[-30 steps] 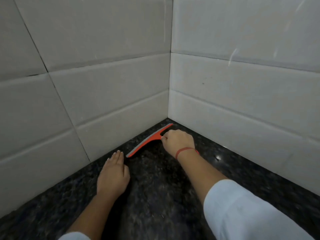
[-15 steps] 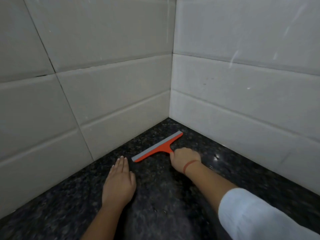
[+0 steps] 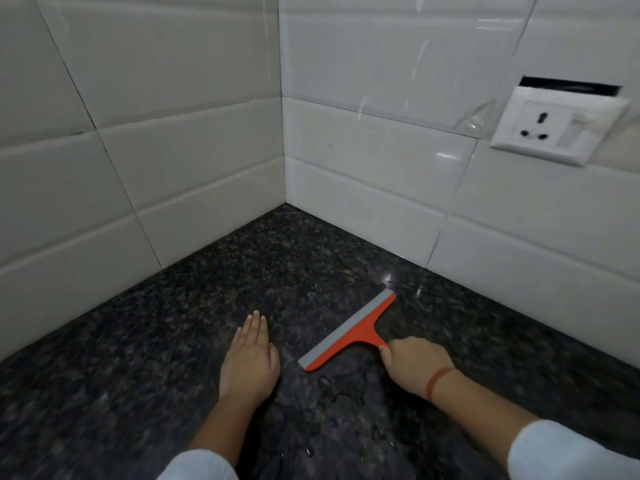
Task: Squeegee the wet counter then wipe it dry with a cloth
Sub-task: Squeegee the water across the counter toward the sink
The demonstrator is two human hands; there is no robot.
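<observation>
Checker: Item one, squeegee (image 3: 356,333). Location?

Lister: On the black speckled granite counter (image 3: 207,306), out from the corner where the two tiled walls (image 3: 173,150) meet, well apart from both. Red body, grey rubber strip along the far edge. Blade runs aslant, near end toward the left, far end toward the right-hand wall.

Checker: Held by?

Lister: Right hand (image 3: 414,367), fingers curled round the red handle, most of the handle hidden inside the fist. Red thread band (image 3: 438,382) on that wrist, white sleeve (image 3: 571,452) further up the arm.

Checker: Item two, left hand (image 3: 249,362)?

Lister: Palm down on the counter, fingers straight and together, holding nothing. Near the blade's near end, to its left, not touching it.

Checker: Counter surface?

Lister: Water beads (image 3: 330,396) on the person's side of the blade, between the two forearms. Wet glints by the blade's far end.

Checker: Fixtures?

Lister: One white wall socket (image 3: 557,128) with a switch, set in the right-hand wall, a dark gap above its plate.
</observation>
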